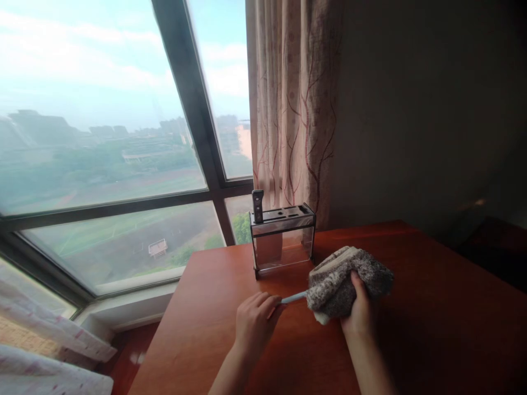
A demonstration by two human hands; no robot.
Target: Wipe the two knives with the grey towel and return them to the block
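Wrapped in my right hand (362, 315) is a thick, fuzzy brown-and-white speckled cloth (335, 293), bunched up, with my thumb pressed on top of it. My left hand (257, 318) is closed round a thin pale-blue handle (294, 298), whose far end goes into the folds of the cloth. What is on that end lies hidden inside the cloth. Both hands are held above the reddish-brown wooden table (296, 351). Just beyond them stands a clear-sided knife block (284, 247) with a dark slotted top. One dark handle with rivets (257, 206) sticks up from its left end.
A large window (102, 109) with dark frames is at the left, beside the table. Behind the knife block hangs a beige curtain (292, 109) with a branch pattern. The dark wall (411, 109) is at the right. Another pale curtain (49, 351) fills the lower left corner.
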